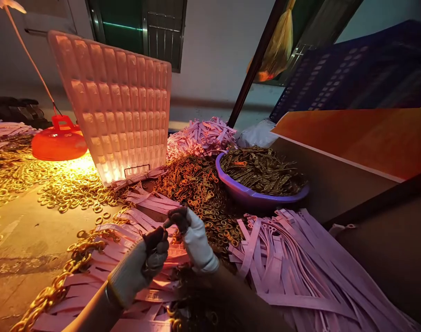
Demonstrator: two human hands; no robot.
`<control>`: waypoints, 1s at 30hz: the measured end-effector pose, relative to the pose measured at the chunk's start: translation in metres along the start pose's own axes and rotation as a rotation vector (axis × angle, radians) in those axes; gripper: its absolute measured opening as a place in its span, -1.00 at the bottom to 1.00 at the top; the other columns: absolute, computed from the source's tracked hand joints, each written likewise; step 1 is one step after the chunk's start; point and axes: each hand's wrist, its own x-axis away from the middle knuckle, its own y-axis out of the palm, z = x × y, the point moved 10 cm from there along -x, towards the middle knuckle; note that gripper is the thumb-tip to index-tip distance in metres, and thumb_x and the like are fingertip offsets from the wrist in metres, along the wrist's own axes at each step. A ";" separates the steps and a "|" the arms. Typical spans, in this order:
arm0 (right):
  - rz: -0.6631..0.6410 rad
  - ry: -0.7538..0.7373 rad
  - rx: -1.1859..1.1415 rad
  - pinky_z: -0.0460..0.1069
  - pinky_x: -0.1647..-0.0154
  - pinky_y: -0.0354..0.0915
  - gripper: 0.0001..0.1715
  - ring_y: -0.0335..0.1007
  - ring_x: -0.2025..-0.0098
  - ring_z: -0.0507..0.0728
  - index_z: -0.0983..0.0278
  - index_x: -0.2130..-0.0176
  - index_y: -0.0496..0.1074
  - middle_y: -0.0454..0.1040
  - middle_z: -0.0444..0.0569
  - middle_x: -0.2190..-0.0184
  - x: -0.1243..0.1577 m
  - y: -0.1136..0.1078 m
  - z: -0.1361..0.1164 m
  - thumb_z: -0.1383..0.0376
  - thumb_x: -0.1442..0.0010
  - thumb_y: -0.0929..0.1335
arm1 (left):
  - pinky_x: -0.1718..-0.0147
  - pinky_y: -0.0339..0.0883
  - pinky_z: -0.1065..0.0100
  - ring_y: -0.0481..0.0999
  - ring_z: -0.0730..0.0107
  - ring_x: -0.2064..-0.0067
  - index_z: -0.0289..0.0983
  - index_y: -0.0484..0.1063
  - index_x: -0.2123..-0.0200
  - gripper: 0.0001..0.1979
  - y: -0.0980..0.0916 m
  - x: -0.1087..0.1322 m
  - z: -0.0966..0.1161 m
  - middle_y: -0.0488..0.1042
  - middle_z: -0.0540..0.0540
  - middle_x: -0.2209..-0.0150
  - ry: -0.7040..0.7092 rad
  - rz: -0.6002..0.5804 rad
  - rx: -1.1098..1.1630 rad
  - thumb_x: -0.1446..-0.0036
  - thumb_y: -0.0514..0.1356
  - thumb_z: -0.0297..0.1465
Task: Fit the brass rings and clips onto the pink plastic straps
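My left hand (139, 267) and my right hand (197, 240), both in white work gloves with darkened fingertips, meet at the middle of the head view. The fingers of each are closed in a pinch. Whatever they hold between the fingertips is too small and dark to make out. Below them lies a row of flat pink straps (103, 274) with gold rings (63, 276) along their left ends. Just beyond my right hand spreads a heap of small metal fittings (196, 184).
A purple basin (262, 196) full of metal pieces stands behind right. Loose pink straps (293, 272) lie at right, more (207, 136) at the back. At left, an orange lamp (60, 140) hangs over loose gold rings (72, 184) beside an upright ribbed plastic panel (127, 101).
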 end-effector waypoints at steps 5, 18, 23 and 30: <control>-0.388 -0.317 0.904 -0.02 0.21 0.34 -0.78 0.42 0.23 0.11 0.28 0.05 0.39 0.49 0.06 0.23 0.014 0.028 -0.046 0.29 -0.41 0.22 | 0.81 -0.13 0.63 0.08 0.69 0.74 -0.30 0.29 0.42 -0.79 -0.004 0.008 0.001 0.20 0.12 0.64 -0.087 -0.077 -0.091 -0.19 0.25 -0.38; -0.616 -0.719 1.584 0.02 0.50 -0.07 -0.81 0.22 0.47 0.12 0.28 0.29 0.35 0.37 0.01 0.47 0.064 0.058 -0.057 0.39 -0.35 0.20 | 0.80 -0.27 0.52 -0.03 0.65 0.78 -0.23 0.22 0.65 -0.49 -0.004 0.008 -0.007 0.11 0.11 0.80 -0.020 0.004 -0.726 0.10 0.34 0.01; -0.548 -0.372 1.552 0.03 0.50 -0.03 -0.88 0.39 0.40 0.17 0.30 0.22 0.40 0.48 0.04 0.37 0.034 0.029 -0.043 0.32 -0.19 0.34 | 0.76 -0.13 0.56 0.00 0.67 0.72 -0.25 0.28 0.58 -0.53 0.015 0.002 0.009 0.13 0.14 0.74 0.228 0.052 -0.622 0.12 0.40 -0.04; -0.579 -0.168 1.429 0.00 0.47 0.09 -0.74 0.52 0.29 0.20 0.30 0.14 0.45 0.57 0.05 0.26 0.029 0.023 -0.038 0.21 -0.18 0.34 | 0.67 0.14 0.58 0.36 0.56 0.57 -0.29 0.49 0.33 -0.74 0.003 0.003 0.023 0.45 -0.04 0.49 0.252 0.056 -0.695 0.06 0.45 -0.33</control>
